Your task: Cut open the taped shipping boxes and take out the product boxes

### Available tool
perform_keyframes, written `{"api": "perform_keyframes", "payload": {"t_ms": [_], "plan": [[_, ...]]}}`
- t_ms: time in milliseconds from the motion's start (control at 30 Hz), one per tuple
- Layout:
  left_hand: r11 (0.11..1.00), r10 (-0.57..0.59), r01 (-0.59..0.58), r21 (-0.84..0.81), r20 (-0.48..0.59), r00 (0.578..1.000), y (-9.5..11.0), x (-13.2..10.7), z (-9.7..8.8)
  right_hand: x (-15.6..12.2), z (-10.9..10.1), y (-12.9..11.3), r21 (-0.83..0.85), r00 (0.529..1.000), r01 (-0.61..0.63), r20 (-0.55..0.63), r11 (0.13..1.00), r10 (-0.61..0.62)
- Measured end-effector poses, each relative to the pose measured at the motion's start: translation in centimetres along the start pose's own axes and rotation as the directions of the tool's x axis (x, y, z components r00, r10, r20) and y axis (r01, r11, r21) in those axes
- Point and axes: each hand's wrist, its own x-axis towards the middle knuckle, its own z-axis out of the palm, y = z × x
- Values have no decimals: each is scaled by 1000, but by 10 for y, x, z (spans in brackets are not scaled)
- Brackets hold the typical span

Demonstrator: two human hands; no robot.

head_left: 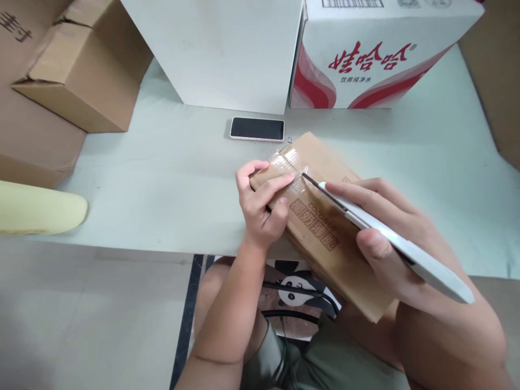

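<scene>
A brown cardboard box (317, 222) with "COCONUT" printing is tilted over the table's front edge, its near end above my lap. Clear tape (289, 162) runs across its far end. My left hand (266, 203) grips that end at the left, fingers on the tape and thumb bent. In my right hand (390, 233) is a white utility knife (398, 241), its dark blade out. The blade tip touches or nearly touches the tape by my left fingertips; exact contact I cannot tell. Part of my right hand is hidden behind the knife handle.
A phone (257, 129) lies beyond the box, in front of a white box (227, 49) and a red-and-white water carton (365, 59). Brown cartons (93, 81) stand at the left. A pale yellow rounded object (40, 208) rests at the left table edge.
</scene>
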Motion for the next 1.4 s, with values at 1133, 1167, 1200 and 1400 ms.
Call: {"api": "perform_keyframes", "payload": {"t_ms": [1133,1167,1200,1400], "plan": [[975,186,-195,-102,-95,978,-7,1,4,2,-8,-1,277,952,-69,-270,958,147],[976,184,-194,-102,-93,978,-8,1,4,1,-8,-6,277,940,-81,-297,957,166],[976,183,-192,-100,-90,979,-8,1,4,1,-9,-9,276,924,-82,-339,958,177],[983,167,-172,-59,-80,983,-14,-1,4,-15,-14,-5,197,827,-49,-542,979,151]]}}
